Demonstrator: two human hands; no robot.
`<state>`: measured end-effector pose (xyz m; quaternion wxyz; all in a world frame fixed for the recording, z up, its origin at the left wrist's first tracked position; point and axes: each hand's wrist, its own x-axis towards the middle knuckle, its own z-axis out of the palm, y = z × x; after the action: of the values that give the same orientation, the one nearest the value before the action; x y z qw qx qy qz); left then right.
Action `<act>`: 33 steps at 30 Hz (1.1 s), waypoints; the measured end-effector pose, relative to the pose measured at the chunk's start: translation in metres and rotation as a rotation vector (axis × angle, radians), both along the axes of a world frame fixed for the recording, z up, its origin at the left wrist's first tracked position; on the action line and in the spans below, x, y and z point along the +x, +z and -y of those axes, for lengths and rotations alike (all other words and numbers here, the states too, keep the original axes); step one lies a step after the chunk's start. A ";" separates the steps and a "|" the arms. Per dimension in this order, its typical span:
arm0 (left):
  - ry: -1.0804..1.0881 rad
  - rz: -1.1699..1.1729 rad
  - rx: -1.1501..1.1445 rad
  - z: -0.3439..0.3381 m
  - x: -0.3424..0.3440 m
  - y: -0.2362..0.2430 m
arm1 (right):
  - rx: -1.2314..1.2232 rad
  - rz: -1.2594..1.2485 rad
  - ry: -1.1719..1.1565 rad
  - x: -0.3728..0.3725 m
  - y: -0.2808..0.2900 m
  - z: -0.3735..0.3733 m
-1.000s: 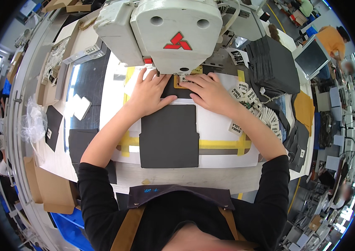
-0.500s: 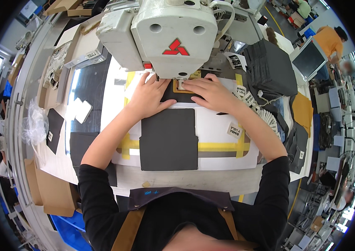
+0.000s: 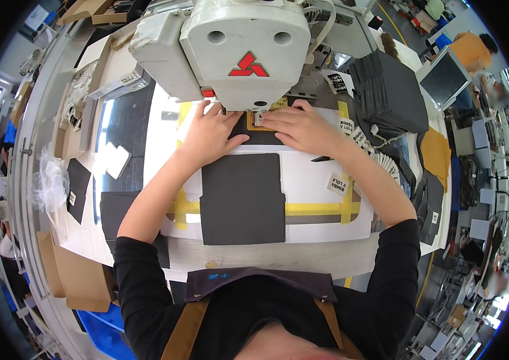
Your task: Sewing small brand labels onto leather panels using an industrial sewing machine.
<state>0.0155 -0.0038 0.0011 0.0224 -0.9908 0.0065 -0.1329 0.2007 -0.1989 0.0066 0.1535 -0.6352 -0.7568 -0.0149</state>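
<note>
My left hand [image 3: 209,133] lies flat on the left part of a dark fabric piece [image 3: 256,140] beneath the head of a white industrial sewing machine [image 3: 245,45]. On the right side, my right hand [image 3: 304,129] rests with its fingers stretched toward a small gold-coloured frame [image 3: 251,127] at the needle area. Neither hand grips anything. My right fingertips partly cover the frame and whatever lies inside it. Closer to me, a dark grey rectangular piece [image 3: 242,201] lies on a white sheet [image 3: 320,234] marked with yellow tape [image 3: 311,209].
At the right stand a tall stack of dark pieces [image 3: 383,90] and a fan of small white labels [image 3: 385,165]. One loose label [image 3: 338,184] is near my right forearm. On the left are an open cardboard box [image 3: 73,137], white pads [image 3: 117,161] and clear plastic [image 3: 52,180].
The machine head appears slightly higher and further left in the picture, as the whole view shifts a little. Both hands stay in nearly the same place by the gold-coloured frame.
</note>
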 end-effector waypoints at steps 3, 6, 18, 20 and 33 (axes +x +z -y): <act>0.022 -0.042 -0.014 0.002 0.000 0.002 | -0.003 0.009 -0.006 0.000 0.000 0.002; 0.006 -0.011 -0.021 0.001 -0.001 0.002 | -0.011 -0.010 -0.023 -0.004 -0.001 0.004; -0.014 -0.012 -0.062 -0.005 0.001 0.004 | -0.025 -0.074 -0.031 -0.001 -0.005 0.004; 0.006 -0.047 -0.055 -0.009 0.004 0.005 | -0.007 -0.083 -0.032 0.002 -0.006 0.002; -0.034 0.088 -0.059 -0.029 0.017 -0.014 | 0.003 -0.035 -0.040 0.014 -0.002 -0.007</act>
<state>0.0323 0.0254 -0.0127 -0.0087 -0.9840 0.0184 -0.1771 0.2145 -0.1924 0.0050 0.1672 -0.6503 -0.7410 -0.0080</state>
